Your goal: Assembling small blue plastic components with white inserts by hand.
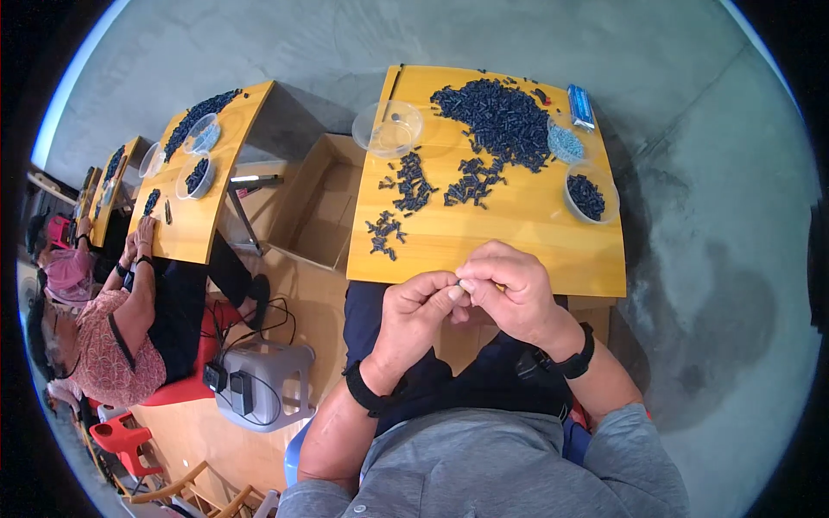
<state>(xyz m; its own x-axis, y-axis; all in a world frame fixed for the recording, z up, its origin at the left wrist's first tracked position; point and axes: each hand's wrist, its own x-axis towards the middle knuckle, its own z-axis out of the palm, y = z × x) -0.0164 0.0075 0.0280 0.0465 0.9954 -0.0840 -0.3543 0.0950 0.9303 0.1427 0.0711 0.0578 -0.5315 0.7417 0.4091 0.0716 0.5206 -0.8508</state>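
Just off the near edge of the yellow table point(484, 250), my two hands meet fingertip to fingertip. Thumb and forefinger of my left hand point(414, 312) are pinched on a small dark piece point(458, 282). My right hand point(511, 289) pinches at the same spot, its fingers covering most of the piece. What kind it is cannot be made out. A large heap of short dark cylindrical pieces point(492, 116) lies at the far side of the table. Smaller groups of dark pieces point(413, 186) are spread nearer to my left hand.
A tub of dark pieces point(587, 197) stands at the right, with a dish of pale blue bits point(566, 144) and a blue packet point(580, 108) beyond. A clear container point(395, 129) overhangs the left edge. Below it sits a cardboard box point(319, 203). People work at tables leftward.
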